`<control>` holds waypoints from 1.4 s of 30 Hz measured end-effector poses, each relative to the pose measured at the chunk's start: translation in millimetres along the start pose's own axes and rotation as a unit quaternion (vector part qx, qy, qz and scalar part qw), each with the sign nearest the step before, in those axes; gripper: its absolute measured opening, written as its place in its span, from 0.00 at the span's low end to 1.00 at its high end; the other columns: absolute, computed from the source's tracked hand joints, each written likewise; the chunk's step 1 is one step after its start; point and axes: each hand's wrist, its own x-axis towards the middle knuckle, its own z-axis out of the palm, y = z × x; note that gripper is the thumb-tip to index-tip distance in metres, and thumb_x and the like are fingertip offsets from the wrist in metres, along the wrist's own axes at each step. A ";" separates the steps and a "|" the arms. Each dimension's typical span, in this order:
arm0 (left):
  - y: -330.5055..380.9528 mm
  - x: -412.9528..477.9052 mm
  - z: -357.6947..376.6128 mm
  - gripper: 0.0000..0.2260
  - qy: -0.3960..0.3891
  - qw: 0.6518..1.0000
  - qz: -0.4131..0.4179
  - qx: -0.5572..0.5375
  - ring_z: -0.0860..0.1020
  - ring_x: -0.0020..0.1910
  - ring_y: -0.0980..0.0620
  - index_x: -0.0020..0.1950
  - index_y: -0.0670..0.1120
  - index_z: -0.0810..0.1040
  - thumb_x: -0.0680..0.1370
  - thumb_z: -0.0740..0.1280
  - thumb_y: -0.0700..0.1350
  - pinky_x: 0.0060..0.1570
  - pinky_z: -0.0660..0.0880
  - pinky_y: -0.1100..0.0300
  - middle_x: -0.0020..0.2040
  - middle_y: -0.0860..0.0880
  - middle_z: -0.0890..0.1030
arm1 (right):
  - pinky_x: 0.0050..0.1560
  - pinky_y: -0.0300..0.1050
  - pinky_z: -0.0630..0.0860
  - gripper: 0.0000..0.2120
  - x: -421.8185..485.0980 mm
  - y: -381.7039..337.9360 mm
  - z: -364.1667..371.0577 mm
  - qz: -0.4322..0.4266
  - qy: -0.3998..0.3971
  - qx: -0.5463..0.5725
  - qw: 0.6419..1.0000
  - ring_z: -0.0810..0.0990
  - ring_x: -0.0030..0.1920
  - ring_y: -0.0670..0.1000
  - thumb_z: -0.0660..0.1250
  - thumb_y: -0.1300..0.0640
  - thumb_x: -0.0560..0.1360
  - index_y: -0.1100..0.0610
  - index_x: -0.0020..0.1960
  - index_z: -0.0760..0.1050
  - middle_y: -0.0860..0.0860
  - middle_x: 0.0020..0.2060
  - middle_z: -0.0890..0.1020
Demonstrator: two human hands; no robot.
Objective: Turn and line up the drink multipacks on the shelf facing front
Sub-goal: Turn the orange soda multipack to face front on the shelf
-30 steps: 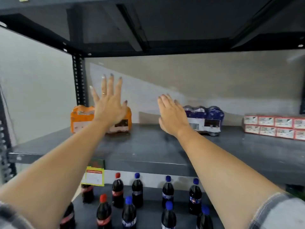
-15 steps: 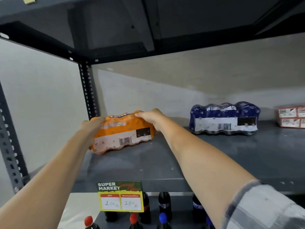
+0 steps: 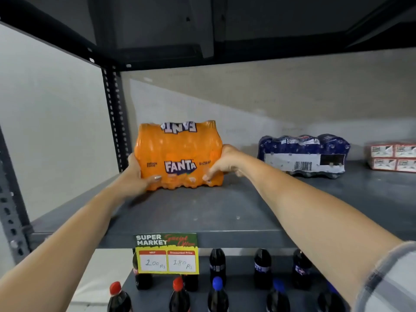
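Observation:
An orange Fanta multipack [image 3: 179, 149] stands upright at the left of the grey shelf [image 3: 225, 212], its logo side towards me. My left hand [image 3: 137, 176] grips its lower left side and my right hand [image 3: 224, 163] grips its right side. To the right a dark blue multipack [image 3: 304, 154] lies with its white barcode panel towards me; neither hand touches it.
Red and white cartons [image 3: 394, 157] are stacked at the far right of the shelf. A black perforated upright [image 3: 114, 113] stands behind the orange pack. A price card [image 3: 166, 253] hangs from the shelf edge. Several dark cola bottles [image 3: 217, 262] stand on the shelf below.
The orange pack was lying tilted with its barcode side to me; both hands have turned it upright so the logo faces front. The view has moved closer.

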 end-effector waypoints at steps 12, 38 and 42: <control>62.2 -27.2 29.7 0.43 0.166 0.981 -0.035 -0.093 0.43 0.81 0.47 0.81 0.52 0.39 0.79 0.69 0.47 0.77 0.49 0.46 0.81 0.48 0.35 | 0.61 0.62 0.75 0.45 -12.0 -29.2 -29.7 0.022 0.030 0.192 0.981 0.74 0.65 0.62 0.53 0.25 0.72 0.55 0.77 0.61 0.60 0.69 0.73; 86.6 -4.6 58.2 0.54 0.049 0.980 0.017 -0.191 0.69 0.73 0.43 0.78 0.60 0.56 0.56 0.64 0.81 0.68 0.69 0.39 0.78 0.48 0.65 | 0.60 0.60 0.77 0.31 22.7 -19.7 -8.5 -0.001 -0.036 0.220 0.975 0.80 0.57 0.60 0.50 0.34 0.80 0.58 0.64 0.74 0.58 0.55 0.82; 77.5 -0.2 51.1 0.34 0.037 0.974 0.036 -0.222 0.79 0.62 0.44 0.74 0.59 0.62 0.71 0.71 0.64 0.59 0.78 0.45 0.66 0.47 0.77 | 0.42 0.52 0.83 0.18 28.3 -24.6 15.1 -0.013 -0.113 0.341 0.933 0.85 0.39 0.56 0.58 0.43 0.81 0.55 0.50 0.79 0.56 0.38 0.87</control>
